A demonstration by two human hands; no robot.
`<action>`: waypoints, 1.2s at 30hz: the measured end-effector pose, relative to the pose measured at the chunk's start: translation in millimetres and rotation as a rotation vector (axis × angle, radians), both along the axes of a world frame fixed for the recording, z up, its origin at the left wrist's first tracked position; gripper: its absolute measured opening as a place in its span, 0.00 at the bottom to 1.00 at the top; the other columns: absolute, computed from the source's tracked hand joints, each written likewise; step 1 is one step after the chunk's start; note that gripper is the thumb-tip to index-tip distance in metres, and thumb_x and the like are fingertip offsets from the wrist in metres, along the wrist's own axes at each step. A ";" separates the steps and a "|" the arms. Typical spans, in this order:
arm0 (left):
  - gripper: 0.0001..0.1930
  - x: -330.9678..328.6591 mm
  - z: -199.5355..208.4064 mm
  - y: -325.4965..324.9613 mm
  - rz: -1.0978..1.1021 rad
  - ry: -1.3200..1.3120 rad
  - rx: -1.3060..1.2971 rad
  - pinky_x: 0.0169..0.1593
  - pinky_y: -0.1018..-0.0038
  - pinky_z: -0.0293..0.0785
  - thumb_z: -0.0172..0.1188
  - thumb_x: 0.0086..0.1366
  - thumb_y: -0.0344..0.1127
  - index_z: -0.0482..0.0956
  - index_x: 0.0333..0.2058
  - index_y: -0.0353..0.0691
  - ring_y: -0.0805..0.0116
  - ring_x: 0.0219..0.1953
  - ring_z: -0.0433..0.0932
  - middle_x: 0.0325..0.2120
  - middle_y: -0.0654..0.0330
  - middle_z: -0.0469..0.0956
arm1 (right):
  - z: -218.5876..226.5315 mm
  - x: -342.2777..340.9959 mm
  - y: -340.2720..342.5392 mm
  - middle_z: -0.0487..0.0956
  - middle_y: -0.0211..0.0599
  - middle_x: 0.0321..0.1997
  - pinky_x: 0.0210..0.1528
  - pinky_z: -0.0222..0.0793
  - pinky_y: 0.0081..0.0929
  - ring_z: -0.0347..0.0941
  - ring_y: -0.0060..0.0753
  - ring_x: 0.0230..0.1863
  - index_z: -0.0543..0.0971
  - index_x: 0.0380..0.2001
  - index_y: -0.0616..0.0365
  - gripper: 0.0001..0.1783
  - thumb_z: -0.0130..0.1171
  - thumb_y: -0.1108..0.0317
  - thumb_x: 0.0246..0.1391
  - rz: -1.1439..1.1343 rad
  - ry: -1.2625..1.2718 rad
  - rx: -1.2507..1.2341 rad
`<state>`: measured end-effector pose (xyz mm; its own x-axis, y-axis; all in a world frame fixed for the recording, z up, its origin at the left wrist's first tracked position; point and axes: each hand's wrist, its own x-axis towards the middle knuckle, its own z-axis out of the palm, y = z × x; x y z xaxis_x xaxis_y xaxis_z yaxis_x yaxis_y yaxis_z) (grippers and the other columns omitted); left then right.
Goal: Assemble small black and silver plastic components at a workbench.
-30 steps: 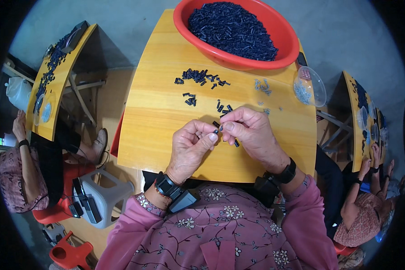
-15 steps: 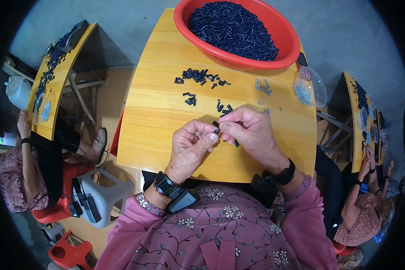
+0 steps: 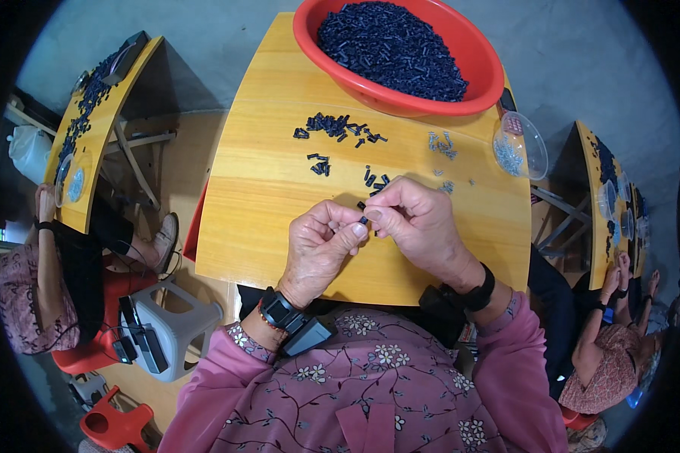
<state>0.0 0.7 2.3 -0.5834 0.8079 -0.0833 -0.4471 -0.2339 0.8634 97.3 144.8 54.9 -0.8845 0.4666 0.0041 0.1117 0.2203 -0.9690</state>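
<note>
Near the front of the yellow wooden table (image 3: 264, 241), my left hand (image 3: 321, 241) pinches a small black plastic tube-like part (image 3: 364, 220) between thumb and forefinger. My right hand (image 3: 419, 226) is closed too, its thumb and forefinger meeting at the top of that part. Whatever the right fingertips hold, if anything, is too small to make out. Just beyond the hands lie several loose black parts (image 3: 375, 180), some hidden by the right hand. A small group of black parts (image 3: 319, 164) and a larger pile (image 3: 332, 126) lie farther off.
A red basin (image 3: 400, 106) heaped with black parts stands at the table's far edge. Small silvery metal pieces (image 3: 443, 144) lie at the right, near a clear plastic tub (image 3: 535, 151) holding more. People work at side tables (image 3: 91, 174) left and right; a grey stool (image 3: 185, 332) stands at left.
My right hand has shifted slightly left and its fingertips have come onto the black part. It now covers a loose part that showed beneath it. My left hand has barely moved.
</note>
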 end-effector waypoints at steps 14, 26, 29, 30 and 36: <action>0.05 -0.1 -0.1 -0.5 -0.027 0.061 -0.023 0.31 0.81 0.72 0.62 0.64 0.25 0.75 0.37 0.35 0.78 0.26 0.73 0.27 0.61 0.78 | 3.1 -2.6 4.2 0.80 0.36 0.27 0.30 0.74 0.23 0.78 0.24 0.27 0.77 0.30 0.65 0.05 0.62 0.74 0.53 0.094 0.063 0.134; 0.06 -1.3 -4.7 -0.7 -0.020 0.039 0.002 0.35 0.81 0.73 0.62 0.64 0.26 0.75 0.38 0.35 0.78 0.28 0.74 0.32 0.59 0.81 | -5.7 0.4 3.5 0.80 0.32 0.29 0.32 0.75 0.18 0.77 0.18 0.29 0.77 0.33 0.66 0.05 0.59 0.74 0.59 0.042 0.074 -0.151; 0.06 -1.2 -3.6 -0.6 -0.017 0.024 0.006 0.35 0.81 0.73 0.62 0.64 0.25 0.75 0.38 0.35 0.78 0.28 0.74 0.31 0.61 0.80 | -5.9 0.7 3.1 0.80 0.32 0.29 0.33 0.76 0.19 0.77 0.18 0.29 0.78 0.33 0.66 0.05 0.59 0.74 0.59 0.047 0.068 -0.139; 0.06 -1.0 -3.1 -0.3 -0.019 0.023 0.006 0.35 0.81 0.73 0.62 0.64 0.25 0.75 0.38 0.35 0.78 0.28 0.74 0.31 0.61 0.80 | -6.0 0.9 3.1 0.80 0.32 0.29 0.33 0.76 0.19 0.77 0.18 0.29 0.78 0.33 0.66 0.05 0.59 0.74 0.60 0.043 0.057 -0.131; 0.06 -0.7 -0.5 -0.4 -0.014 0.016 -0.002 0.35 0.80 0.73 0.62 0.64 0.25 0.75 0.38 0.35 0.78 0.28 0.74 0.30 0.63 0.79 | -3.8 0.3 2.6 0.80 0.33 0.28 0.33 0.75 0.19 0.77 0.19 0.29 0.77 0.33 0.66 0.05 0.59 0.74 0.59 0.045 0.048 -0.107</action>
<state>-0.7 0.3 1.8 -0.5736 0.8157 -0.0754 -0.4363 -0.2263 0.8709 97.7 147.4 51.1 -0.9044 0.4267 -0.0008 0.0570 0.1189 -0.9913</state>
